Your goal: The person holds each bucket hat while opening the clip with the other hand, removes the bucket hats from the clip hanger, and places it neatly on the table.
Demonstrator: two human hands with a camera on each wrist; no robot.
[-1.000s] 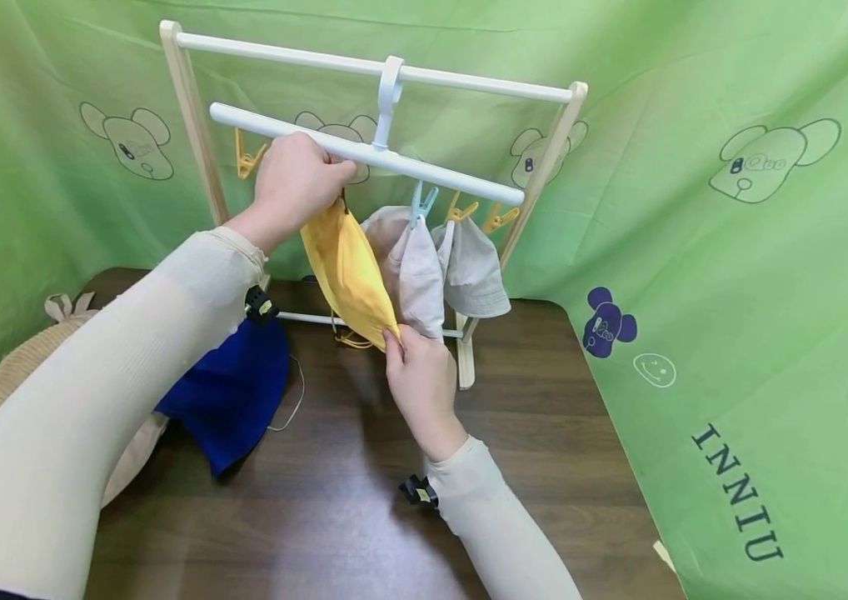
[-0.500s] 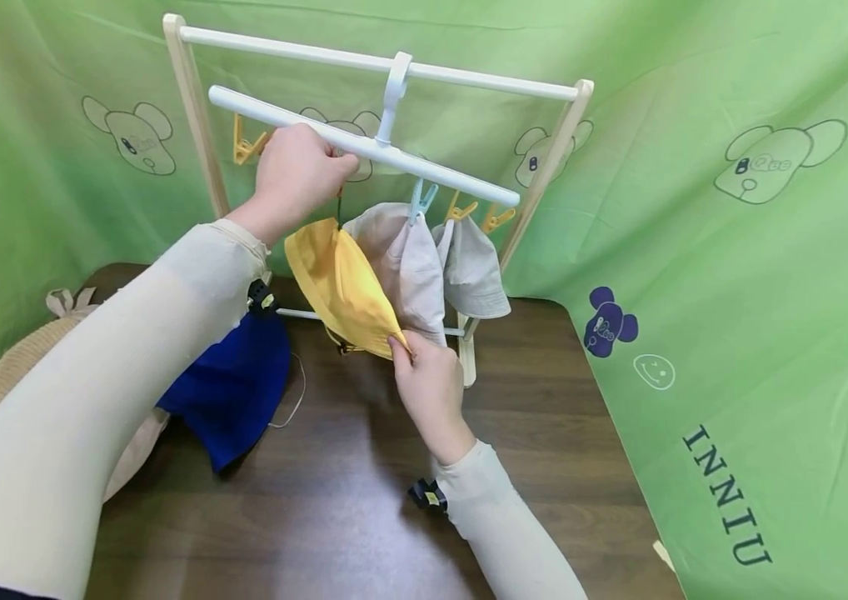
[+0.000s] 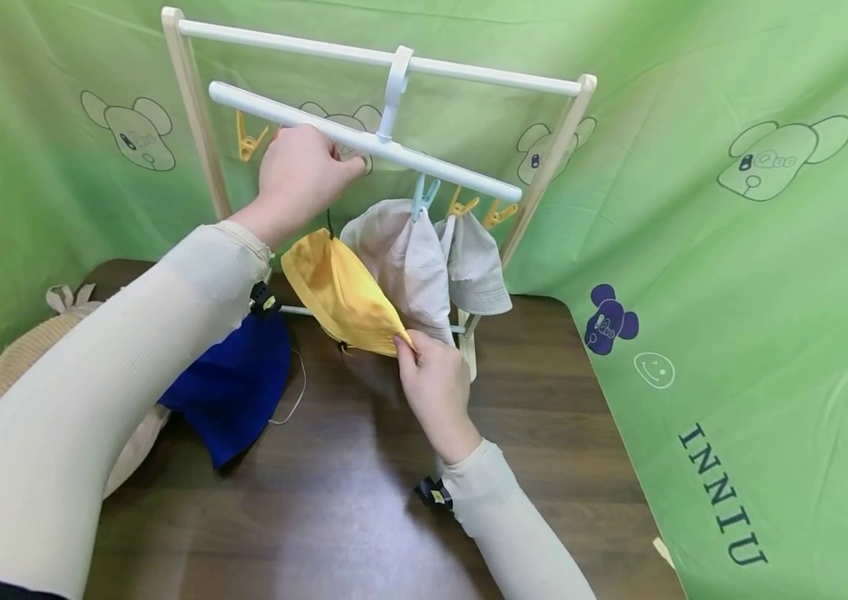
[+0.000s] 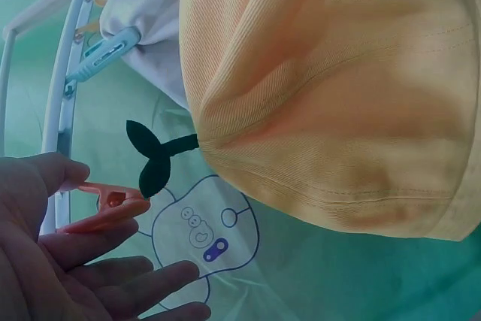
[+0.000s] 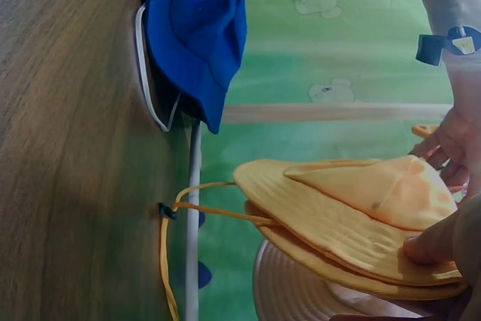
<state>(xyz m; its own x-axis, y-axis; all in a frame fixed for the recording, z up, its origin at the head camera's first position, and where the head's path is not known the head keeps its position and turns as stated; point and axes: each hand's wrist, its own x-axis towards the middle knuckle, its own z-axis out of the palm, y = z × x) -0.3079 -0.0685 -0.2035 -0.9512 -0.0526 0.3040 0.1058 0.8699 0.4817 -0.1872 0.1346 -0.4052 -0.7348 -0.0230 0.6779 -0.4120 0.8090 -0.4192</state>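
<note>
Left hand [image 3: 309, 173]: I pinch an orange clip [image 4: 113, 208] under the hanger [image 3: 454, 171].
Right hand [image 3: 436, 385]: I grip the yellow hat [image 3: 341, 287] by its brim [image 5: 316, 216].
Hat: below my left hand, left of a pale hat [image 3: 424, 258].

A: Layout?
B: Rack [image 3: 281, 42] at back of table [image 3: 304, 517], cloth [image 3: 656, 233] behind and to the right. Hanger [image 3: 386, 151] hooked on rack's top.
A: Hands?
B: Left hand [image 3: 304, 173] under hanger's left half, at a clip [image 4: 113, 215]. Right hand [image 3: 436, 383] lower, at held hat's [image 3: 345, 287] right end.
A: Held hat vs the rest?
B: Below left hand, partly in front of inner hat [image 3: 420, 267]. Outer hat [image 3: 476, 267] right of that. Both hang under hanger's right half.
A: Left side?
B: Table hat [image 3: 232, 400] on table, front-left of rack. Far hat [image 3: 27, 358] left of it. Left arm [image 3: 132, 358] crosses over both.
</note>
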